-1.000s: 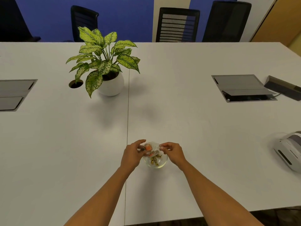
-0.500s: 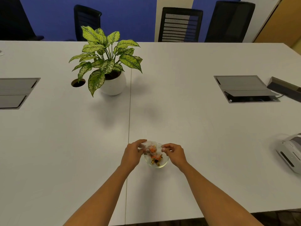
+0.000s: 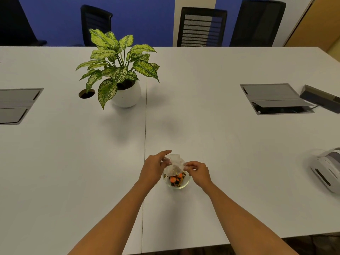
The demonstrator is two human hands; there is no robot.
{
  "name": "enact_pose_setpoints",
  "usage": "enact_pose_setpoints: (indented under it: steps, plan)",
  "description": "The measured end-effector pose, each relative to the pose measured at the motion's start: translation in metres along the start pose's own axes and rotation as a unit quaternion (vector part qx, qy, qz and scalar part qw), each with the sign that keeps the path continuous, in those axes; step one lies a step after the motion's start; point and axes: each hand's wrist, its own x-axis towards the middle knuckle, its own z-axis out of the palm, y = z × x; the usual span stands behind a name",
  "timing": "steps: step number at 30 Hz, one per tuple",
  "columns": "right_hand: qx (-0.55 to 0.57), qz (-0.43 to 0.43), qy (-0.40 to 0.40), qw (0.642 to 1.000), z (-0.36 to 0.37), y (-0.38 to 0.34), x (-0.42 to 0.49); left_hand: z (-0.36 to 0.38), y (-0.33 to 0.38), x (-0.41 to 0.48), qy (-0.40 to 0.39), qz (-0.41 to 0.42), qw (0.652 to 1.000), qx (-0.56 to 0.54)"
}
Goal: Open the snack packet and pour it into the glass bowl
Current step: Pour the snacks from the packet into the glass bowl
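A small glass bowl (image 3: 186,183) stands on the white table near its front edge, with orange and dark snack pieces (image 3: 175,179) inside it. Directly above the bowl, both hands hold a clear snack packet (image 3: 174,164), tipped mouth-down over the bowl. My left hand (image 3: 153,169) pinches the packet's left side. My right hand (image 3: 198,173) pinches its right edge. The packet looks almost empty, and it hides the far part of the bowl.
A potted plant (image 3: 121,74) in a white pot stands at the back left beside a round cable hole (image 3: 86,93). Grey floor-box lids (image 3: 274,98) are set into the table on both sides. A white device (image 3: 327,170) lies at the right edge. Chairs line the far side.
The packet has been lifted and tipped further, and the orange pieces that were inside it now lie in the bowl. Both hands rose slightly.
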Motion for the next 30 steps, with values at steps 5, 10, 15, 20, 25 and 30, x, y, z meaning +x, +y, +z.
enact_pose_setpoints:
  steps: [5,10,15,20,25,30]
  plan:
    - [0.002,0.003,-0.001,1.000,-0.002,0.002,-0.001,-0.002,-0.007,-0.003,-0.005,-0.011,1.000,-0.002]
    - [0.024,0.005,0.017,1.000,-0.003,0.001,-0.001,-0.003,-0.017,-0.005,0.006,-0.039,0.999,-0.020]
    - [0.057,0.011,0.022,0.998,-0.002,-0.004,-0.004,-0.003,-0.024,-0.011,0.021,-0.073,0.995,-0.065]
    - [0.079,0.014,0.014,0.997,-0.004,-0.011,-0.007,-0.005,-0.027,-0.015,-0.023,-0.110,0.989,-0.093]
    - [0.029,0.011,-0.040,0.999,-0.003,-0.017,-0.009,-0.013,-0.019,-0.018,0.013,-0.097,0.988,-0.122]
    - [0.058,0.020,-0.091,0.994,0.003,-0.030,-0.019,-0.016,-0.017,-0.022,0.076,-0.147,0.961,-0.223]
